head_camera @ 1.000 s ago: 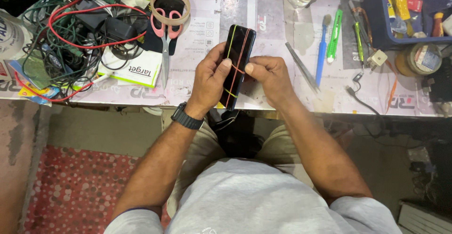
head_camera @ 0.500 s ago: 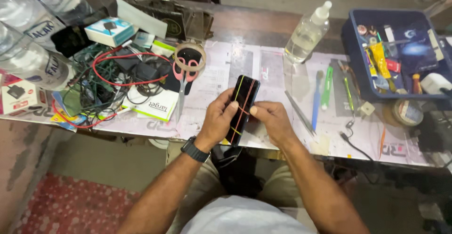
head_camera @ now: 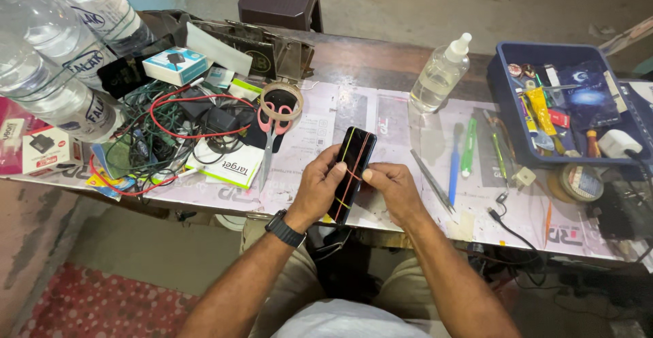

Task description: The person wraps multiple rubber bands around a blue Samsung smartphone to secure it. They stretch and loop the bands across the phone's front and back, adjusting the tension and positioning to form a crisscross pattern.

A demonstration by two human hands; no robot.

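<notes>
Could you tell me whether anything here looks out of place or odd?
The black phone, held by the left hand and right hand, has rubber bands stretched around it, which is unusual. A tangle of cables sprawls over the table's left side.

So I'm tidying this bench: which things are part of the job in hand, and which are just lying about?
In use:
phone
rubber bands around it
left hand
right hand

Lying about:
scissors
tape roll
spray bottle
tweezers
blue tray
cable tangle
</notes>
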